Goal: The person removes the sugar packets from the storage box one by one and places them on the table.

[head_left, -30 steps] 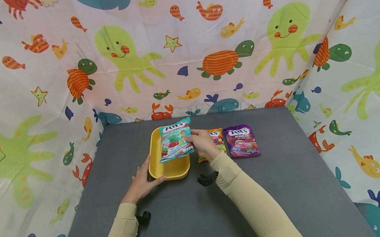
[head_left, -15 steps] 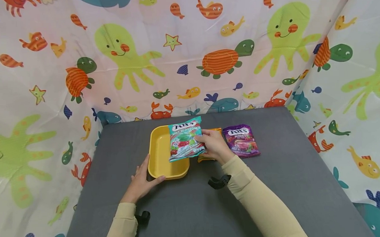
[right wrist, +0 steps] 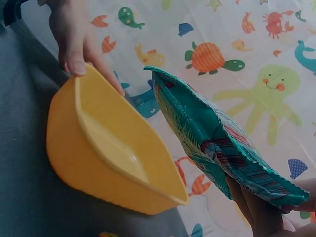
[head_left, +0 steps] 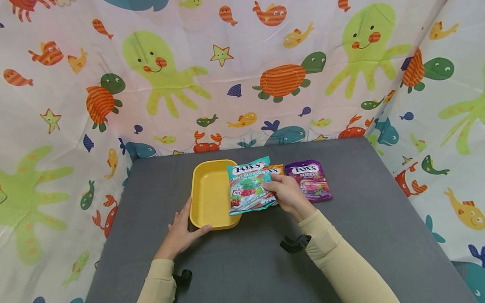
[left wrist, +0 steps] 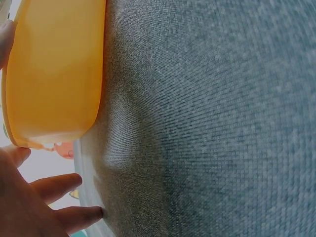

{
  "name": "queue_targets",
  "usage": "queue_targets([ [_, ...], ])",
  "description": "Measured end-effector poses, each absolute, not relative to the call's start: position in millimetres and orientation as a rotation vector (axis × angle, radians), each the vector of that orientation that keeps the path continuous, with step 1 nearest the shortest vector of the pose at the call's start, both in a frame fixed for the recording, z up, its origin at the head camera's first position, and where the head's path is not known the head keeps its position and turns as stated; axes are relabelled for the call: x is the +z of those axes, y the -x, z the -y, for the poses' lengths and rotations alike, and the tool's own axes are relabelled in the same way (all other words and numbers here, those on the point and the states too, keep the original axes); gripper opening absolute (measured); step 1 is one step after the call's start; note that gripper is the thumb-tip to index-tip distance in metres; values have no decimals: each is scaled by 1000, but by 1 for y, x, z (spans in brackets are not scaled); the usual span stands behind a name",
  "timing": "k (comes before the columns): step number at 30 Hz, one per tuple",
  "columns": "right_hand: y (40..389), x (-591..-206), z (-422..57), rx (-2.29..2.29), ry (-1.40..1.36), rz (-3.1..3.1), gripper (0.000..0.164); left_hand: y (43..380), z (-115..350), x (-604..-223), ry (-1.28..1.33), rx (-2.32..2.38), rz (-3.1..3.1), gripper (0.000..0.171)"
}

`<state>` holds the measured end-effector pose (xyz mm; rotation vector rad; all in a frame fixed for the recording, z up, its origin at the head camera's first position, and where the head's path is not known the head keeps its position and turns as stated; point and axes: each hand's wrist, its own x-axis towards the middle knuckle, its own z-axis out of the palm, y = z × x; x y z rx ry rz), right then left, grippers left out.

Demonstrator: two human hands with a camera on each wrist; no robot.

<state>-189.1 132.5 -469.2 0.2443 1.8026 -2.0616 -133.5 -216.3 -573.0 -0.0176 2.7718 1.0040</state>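
My right hand [head_left: 290, 195] pinches a teal FOX'S Mint Blossom candy bag [head_left: 247, 187] by its right side, thumb on the front. In the head view the bag overlaps the right rim of a yellow plastic tub [head_left: 209, 195]. The right wrist view has the bag [right wrist: 202, 133] tilted in the air beside the tub [right wrist: 74, 148], fingers behind it. Spread and mostly straight, my left hand [head_left: 180, 234] touches the tub's near left corner. Its thumb is at the near side and a fingertip at the left rim, while other fingers [left wrist: 57, 187] reach past the tub.
An orange candy bag [head_left: 277, 169] lies right of the tub, mostly hidden behind the teal bag and my hand. Beside it is a purple FOX'S Berries bag [head_left: 309, 178]. Sea-animal printed cloth [head_left: 231, 58] walls the grey table [head_left: 239, 276] at the back and sides.
My right hand has drawn the teal bag rightward, from over the tub to its right rim and in front of the orange bag. The left hand and tub have stayed put.
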Motion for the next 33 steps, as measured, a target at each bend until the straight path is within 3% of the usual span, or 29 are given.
queue_targets([
  [18, 157, -492, -160, -2024, -289, -1806, 63, 134, 217, -573, 4, 1018, -2770, 119],
  [33, 133, -521, -179, -2012, -370, -1804, 56, 134, 216, -573, 10, 1017, -2762, 121],
])
